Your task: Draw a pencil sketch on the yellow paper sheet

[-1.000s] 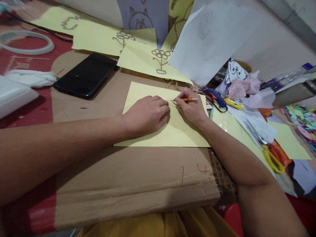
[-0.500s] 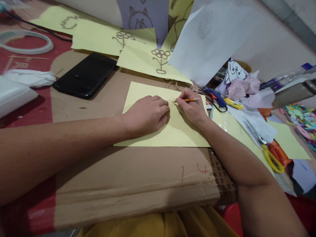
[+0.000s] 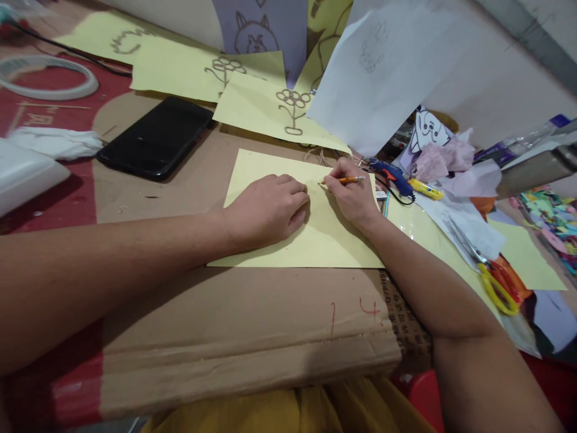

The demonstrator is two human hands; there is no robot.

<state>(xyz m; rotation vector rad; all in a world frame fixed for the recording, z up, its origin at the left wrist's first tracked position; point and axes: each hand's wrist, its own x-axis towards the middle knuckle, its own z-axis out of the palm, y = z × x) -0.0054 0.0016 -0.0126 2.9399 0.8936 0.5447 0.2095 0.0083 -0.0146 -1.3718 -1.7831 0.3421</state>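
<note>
A sheet of yellow paper (image 3: 342, 249) lies on the cardboard in front of me. My left hand (image 3: 270, 207) rests palm down on its left half, with the fingers laid on the sheet, slightly bent and holding nothing. Over the paper's upper right part, my right hand (image 3: 349, 192) pinches a short orange pencil (image 3: 350, 179) between thumb and fingers. The pencil's tip points left and is at the paper, just right of my left fingertips. Any marks under the tip are too faint to make out.
Yellow sheets with flower drawings (image 3: 293, 111) lie beyond the paper. A black phone (image 3: 157, 138) and a tape roll (image 3: 85, 84) are at left. At right are a blue glue gun (image 3: 392, 174), a yellow cutter (image 3: 426, 189), yellow-handled scissors (image 3: 498, 291) and paper scraps (image 3: 559, 222).
The pencil tip and my right fingers have shifted very slightly to the right and up. My left hand and the paper have stayed in place.
</note>
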